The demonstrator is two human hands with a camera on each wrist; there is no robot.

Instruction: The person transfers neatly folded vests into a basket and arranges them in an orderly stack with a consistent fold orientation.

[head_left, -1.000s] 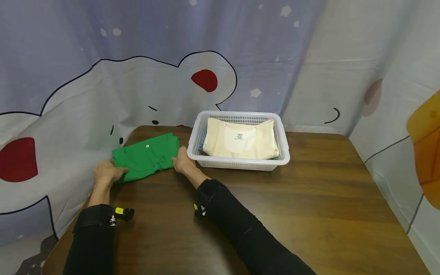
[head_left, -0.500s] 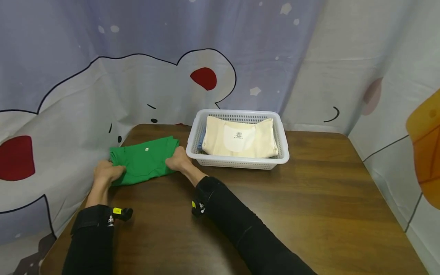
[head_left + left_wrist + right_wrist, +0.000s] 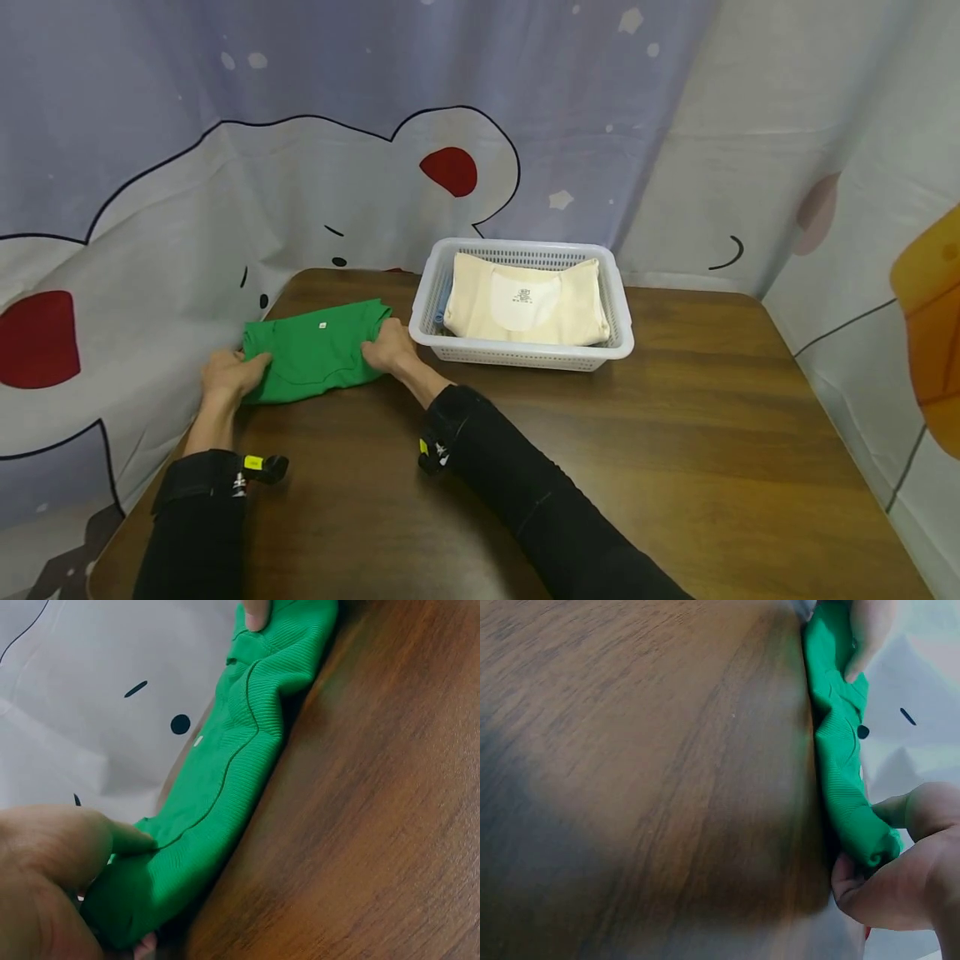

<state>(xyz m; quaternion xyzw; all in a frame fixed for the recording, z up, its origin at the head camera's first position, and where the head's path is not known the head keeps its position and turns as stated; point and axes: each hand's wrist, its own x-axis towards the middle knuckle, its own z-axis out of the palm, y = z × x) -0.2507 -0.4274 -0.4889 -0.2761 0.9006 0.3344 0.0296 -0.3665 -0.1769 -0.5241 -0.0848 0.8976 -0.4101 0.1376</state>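
A folded green shirt (image 3: 318, 348) lies at the table's back left, its ribbed edge toward me and a small pale tag on top. My left hand (image 3: 231, 375) pinches its left end, thumb on top; in the left wrist view the thumb (image 3: 135, 838) presses into the cloth and fingertips show beneath. At the right end my right hand (image 3: 390, 346) grips the shirt. The right wrist view shows that hand's thumb (image 3: 891, 810) above the rolled end and its fingers (image 3: 846, 879) curled under. Most of the shirt's underside is hidden.
Just right of my right hand stands a white plastic basket (image 3: 528, 356). A folded cream shirt (image 3: 555, 308) lies in it, with some blue cloth (image 3: 442, 307) at its left side. The brown table (image 3: 637, 467) meets printed curtains (image 3: 337, 192) at the back and sides.
My right hand has shifted slightly left and taken a deeper grip on the green shirt's right end. The shirt's far right corner has come slightly toward me. The basket stays put.
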